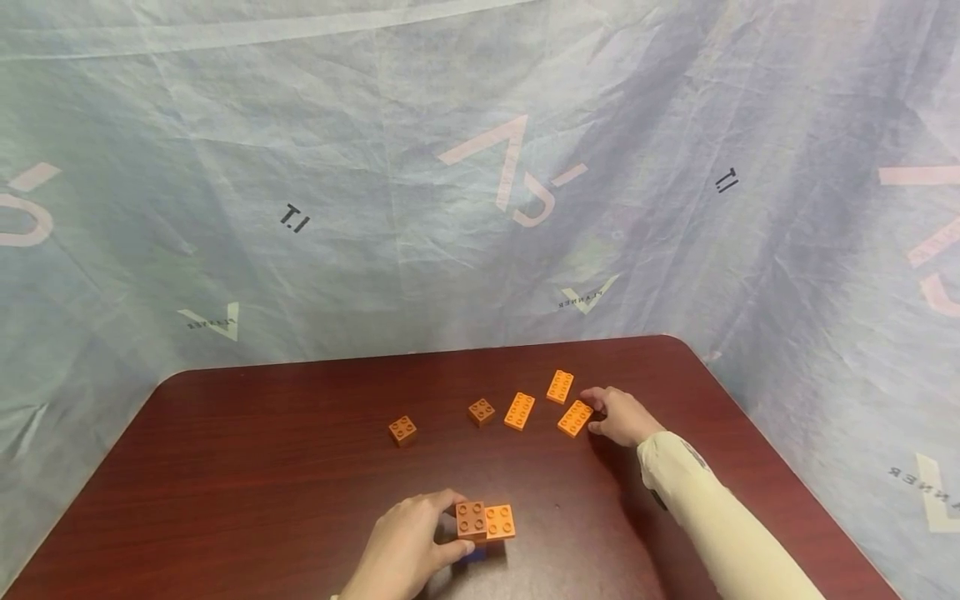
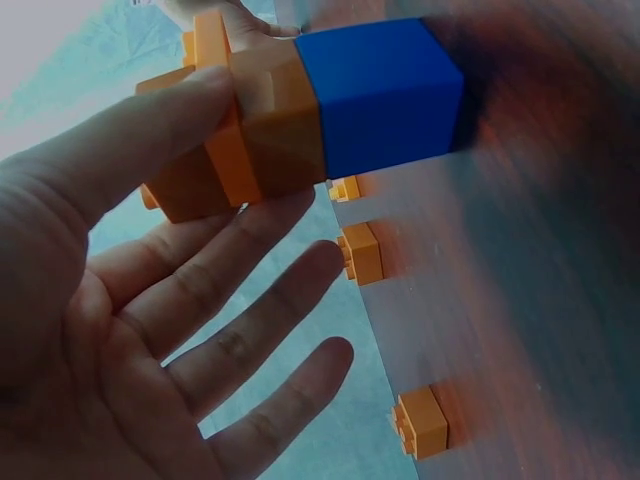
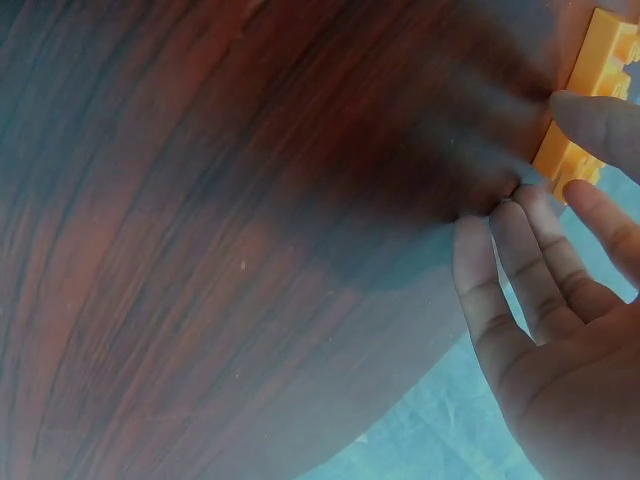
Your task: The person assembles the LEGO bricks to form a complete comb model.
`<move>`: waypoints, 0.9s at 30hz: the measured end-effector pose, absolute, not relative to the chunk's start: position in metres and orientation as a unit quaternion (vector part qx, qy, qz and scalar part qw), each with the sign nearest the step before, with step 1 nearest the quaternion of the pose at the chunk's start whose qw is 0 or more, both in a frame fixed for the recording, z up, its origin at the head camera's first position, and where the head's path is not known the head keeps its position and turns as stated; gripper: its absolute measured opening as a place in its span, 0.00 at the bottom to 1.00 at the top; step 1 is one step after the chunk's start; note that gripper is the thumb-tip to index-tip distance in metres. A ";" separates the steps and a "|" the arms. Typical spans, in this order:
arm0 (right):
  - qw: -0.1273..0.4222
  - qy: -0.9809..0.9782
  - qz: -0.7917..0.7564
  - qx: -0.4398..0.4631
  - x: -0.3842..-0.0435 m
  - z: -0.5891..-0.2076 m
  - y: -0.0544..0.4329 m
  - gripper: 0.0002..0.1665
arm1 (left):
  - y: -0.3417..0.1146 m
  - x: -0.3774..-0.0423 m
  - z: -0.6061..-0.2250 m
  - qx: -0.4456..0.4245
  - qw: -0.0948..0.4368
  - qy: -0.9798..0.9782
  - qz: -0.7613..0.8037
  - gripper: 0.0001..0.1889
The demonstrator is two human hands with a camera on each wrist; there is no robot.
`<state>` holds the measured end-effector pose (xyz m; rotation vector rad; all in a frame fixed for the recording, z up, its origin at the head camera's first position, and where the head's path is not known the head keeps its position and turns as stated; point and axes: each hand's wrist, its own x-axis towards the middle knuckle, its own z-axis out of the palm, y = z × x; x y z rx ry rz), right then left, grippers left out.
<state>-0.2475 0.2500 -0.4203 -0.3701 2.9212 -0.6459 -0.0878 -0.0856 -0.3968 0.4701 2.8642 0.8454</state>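
In front of me my left hand (image 1: 408,537) pinches a stack of toy building bricks between thumb and fingers. At its top sits a brown square brick (image 1: 471,518), over one half of an orange flat brick (image 1: 500,522). The left wrist view shows another brown brick (image 2: 280,120) below that, with a blue brick (image 2: 385,95) at the stack's lower end. Further off on the right, my right hand (image 1: 622,417) reaches to a second orange flat brick (image 1: 575,418). Its thumb and index finger are spread at that brick's near side; whether they touch it is unclear.
Two more orange flat bricks (image 1: 519,411) and two loose brown bricks (image 1: 402,430) lie across the far part of the dark red table (image 1: 247,467). A pale printed cloth (image 1: 390,183) hangs behind the table and along its sides.
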 end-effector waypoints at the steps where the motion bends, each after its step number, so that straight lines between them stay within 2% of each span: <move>1: 0.064 0.967 -0.211 -0.125 -0.248 -0.421 0.250 0.33 | -0.085 -0.088 -0.397 0.156 0.058 0.946 0.279 0.23; 13: 0.076 0.969 -0.196 -0.131 -0.245 -0.420 0.251 0.28 | -0.086 -0.088 -0.396 0.147 0.074 0.946 0.278 0.23; 17: 0.079 0.972 -0.189 -0.116 -0.244 -0.419 0.251 0.30 | -0.086 -0.088 -0.395 0.145 0.075 0.947 0.278 0.23; 23: 0.052 0.971 -0.200 -0.124 -0.243 -0.425 0.251 0.34 | -0.085 -0.088 -0.394 0.144 0.076 0.945 0.283 0.23; 27: 0.034 0.969 -0.208 -0.132 -0.242 -0.430 0.250 0.30 | -0.086 -0.087 -0.394 0.152 0.065 0.945 0.284 0.22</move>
